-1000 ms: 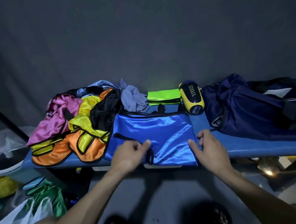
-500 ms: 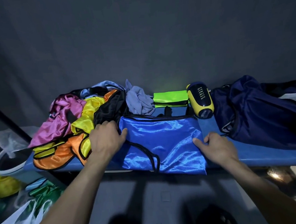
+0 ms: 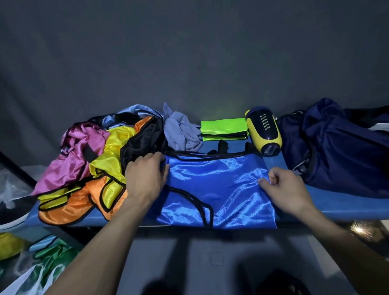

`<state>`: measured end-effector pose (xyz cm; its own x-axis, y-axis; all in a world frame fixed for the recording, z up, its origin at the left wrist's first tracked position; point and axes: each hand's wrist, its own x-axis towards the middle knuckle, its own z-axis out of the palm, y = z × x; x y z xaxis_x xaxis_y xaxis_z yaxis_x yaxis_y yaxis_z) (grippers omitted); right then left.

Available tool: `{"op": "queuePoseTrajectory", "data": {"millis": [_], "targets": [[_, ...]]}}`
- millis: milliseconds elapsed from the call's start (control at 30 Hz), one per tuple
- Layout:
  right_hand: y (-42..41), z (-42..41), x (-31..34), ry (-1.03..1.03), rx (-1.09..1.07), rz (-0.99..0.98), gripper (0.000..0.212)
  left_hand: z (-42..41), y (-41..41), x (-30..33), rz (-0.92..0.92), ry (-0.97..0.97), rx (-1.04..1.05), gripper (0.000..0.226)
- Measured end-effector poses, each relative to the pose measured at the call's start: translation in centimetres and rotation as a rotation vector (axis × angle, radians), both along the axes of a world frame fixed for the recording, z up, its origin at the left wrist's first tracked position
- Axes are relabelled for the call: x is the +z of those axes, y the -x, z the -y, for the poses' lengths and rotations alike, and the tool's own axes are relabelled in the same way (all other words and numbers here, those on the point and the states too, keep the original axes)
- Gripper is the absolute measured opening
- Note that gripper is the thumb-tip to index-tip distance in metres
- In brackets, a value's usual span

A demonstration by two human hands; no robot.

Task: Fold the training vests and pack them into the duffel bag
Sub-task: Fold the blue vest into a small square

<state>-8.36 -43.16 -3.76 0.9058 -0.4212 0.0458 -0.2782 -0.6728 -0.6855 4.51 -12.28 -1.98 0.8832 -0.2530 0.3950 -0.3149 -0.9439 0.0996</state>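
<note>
Blue satin vest (image 3: 216,188), black-trimmed, lies flat at frame centre on the blue bench (image 3: 351,206), its near edge hanging over the front; left hand (image 3: 146,175) grips its upper-left corner, fingers curled over the fabric, and right hand (image 3: 285,186) pinches its right edge. Left of centre: heap of unfolded vests (image 3: 91,171) in pink, yellow, orange, black. Folded lime vest (image 3: 223,129) and yellow-and-navy speaker (image 3: 264,130) sit behind; navy duffel bag (image 3: 340,147) lies at frame right, just beside the blue vest.
</note>
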Motion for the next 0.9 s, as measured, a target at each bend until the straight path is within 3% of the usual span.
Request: {"op": "queuePoseTrajectory", "data": {"millis": [133, 200, 300, 433, 533, 600, 667, 767, 833, 900], "targets": [[-0.4, 2.2, 0.8, -0.295, -0.119, -0.029, 0.027, 0.3, 0.3, -0.2, -0.073, 0.092, -0.005, 0.017], [-0.6, 3.9, 0.9, -0.327, -0.151, -0.072, 0.020, 0.3, 0.3, -0.5, -0.140, 0.176, 0.018, 0.021], [-0.4, 4.6, 0.8, -0.181, -0.081, -0.189, 0.021, 1.3, 0.3, -0.9, -0.189, 0.178, 0.008, 0.024], [-0.1, 3.9, 0.5, 0.071, 0.036, -0.237, 0.042, 2.2, 0.1, -0.5, -0.262, 0.012, 0.063, 0.027], [-0.4, 3.9, 1.1, 0.012, 0.042, -0.316, 0.058, 3.2, 1.0, 0.8, -0.039, 0.013, -0.014, 0.025], [-0.9, 3.7, 1.6, -0.067, -0.011, -0.333, 0.057, 4.9, 2.2, 1.4, 0.063, 0.081, -0.196, 0.022], [-1.5, 3.7, 1.8, -0.094, -0.042, -0.313, 0.056, 6.6, 3.2, 0.4, -0.049, 0.015, -0.350, 0.039], [-2.4, 3.8, 1.9, -0.096, -0.051, -0.310, 0.056, 7.2, 3.6, -2.1, -0.424, -0.225, -0.352, 0.074], [-2.6, 3.9, 1.7, -0.129, -0.056, -0.318, 0.060, 6.7, 3.5, -2.8, -0.549, -0.280, -0.336, 0.077], [-2.6, 4.0, 1.6, -0.204, -0.061, -0.293, 0.061, 6.9, 3.3, -2.1, -0.548, -0.289, -0.338, 0.077]]}}
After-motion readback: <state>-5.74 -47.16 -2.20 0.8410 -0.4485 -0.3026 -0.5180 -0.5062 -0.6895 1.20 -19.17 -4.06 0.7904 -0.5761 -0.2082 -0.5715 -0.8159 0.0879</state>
